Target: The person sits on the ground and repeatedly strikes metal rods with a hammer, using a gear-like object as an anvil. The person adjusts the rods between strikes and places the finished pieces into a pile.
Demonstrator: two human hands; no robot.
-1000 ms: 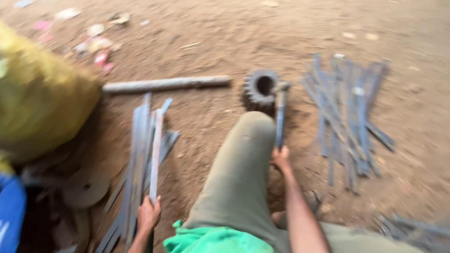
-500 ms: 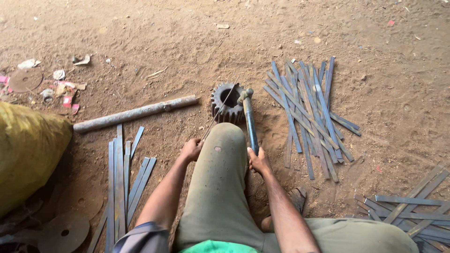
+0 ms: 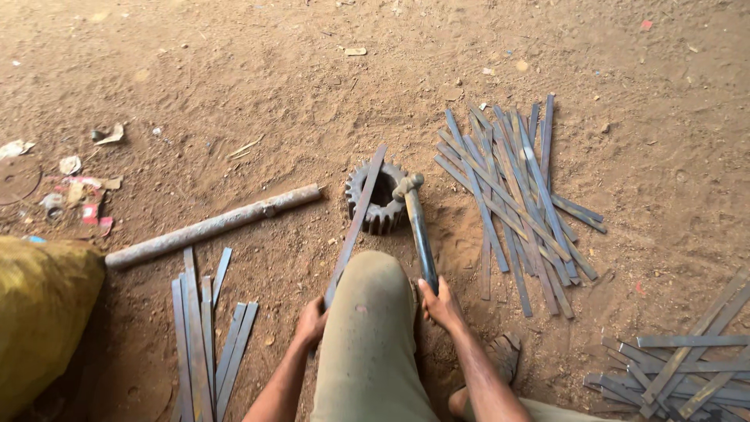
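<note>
The left hand (image 3: 311,322) gripped a metal strip (image 3: 357,223) lying across the gear (image 3: 378,197), the right hand (image 3: 442,303) clasped a hammer (image 3: 418,230), open dirt (image 3: 258,94) beyond.

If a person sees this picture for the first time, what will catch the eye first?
At the centre, a toothed metal gear lies on the dirt; the left hand holds a flat metal strip across it, and the right hand grips a hammer with its head beside the gear. To the right, a pile of strips fans out.
</note>
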